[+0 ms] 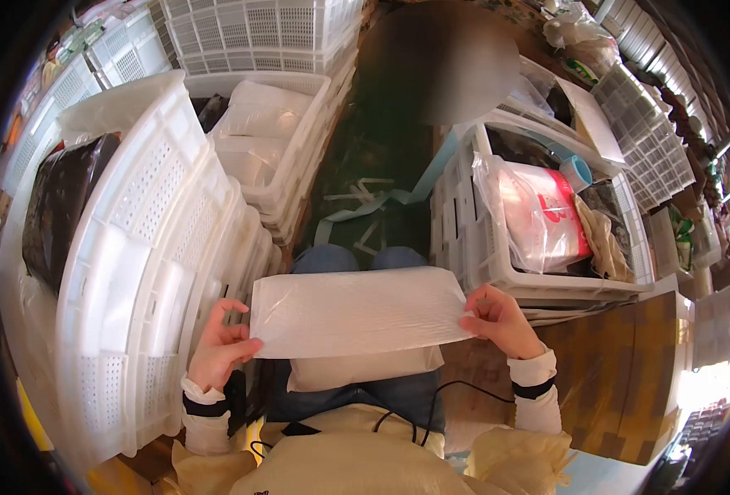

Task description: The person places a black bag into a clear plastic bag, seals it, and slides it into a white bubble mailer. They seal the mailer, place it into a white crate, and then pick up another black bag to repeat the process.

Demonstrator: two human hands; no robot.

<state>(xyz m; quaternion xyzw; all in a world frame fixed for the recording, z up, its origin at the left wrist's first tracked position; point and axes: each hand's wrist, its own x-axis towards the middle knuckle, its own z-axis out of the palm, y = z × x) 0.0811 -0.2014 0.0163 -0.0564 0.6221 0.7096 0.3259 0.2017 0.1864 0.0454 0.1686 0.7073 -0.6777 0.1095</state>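
A flat white bubble-wrap bag point(356, 313) is stretched out above my lap, its long side running left to right. At its lower left corner is my left hand point(223, 345), the thumb pressed on the edge and the other fingers curled beside it. My right hand point(501, 322) pinches the right edge between thumb and fingers. Beneath lies a second whitish bag point(369, 370) across my thighs, mostly covered by the upper one.
Stacked white plastic crates point(146, 239) rise close on my left; another crate point(274, 177) beyond holds white packs. On the right, a crate point(538, 285) carries a red-and-white plastic pack point(542, 219) and a tape roll point(576, 172). A taped cardboard box point(621, 371) stands nearer. Strips litter the green floor point(356, 157).
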